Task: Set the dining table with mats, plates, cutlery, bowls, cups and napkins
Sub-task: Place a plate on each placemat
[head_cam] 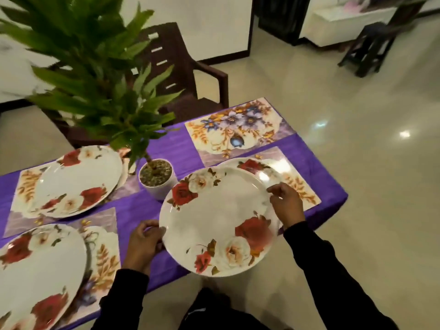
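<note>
Both hands, left hand (pixel 145 244) and right hand (pixel 285 206), gripped the rose plate (pixel 219 225) by its rim above the table's near edge. Three plates sat on mats; the far mat (pixel 238 128) lay bare; no cutlery, bowls, cups or napkins in sight.

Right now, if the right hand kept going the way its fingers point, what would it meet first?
The right hand points up-left across the held plate. Straight on, it would probably reach the white plant pot first, though depth is hard to judge.
</note>
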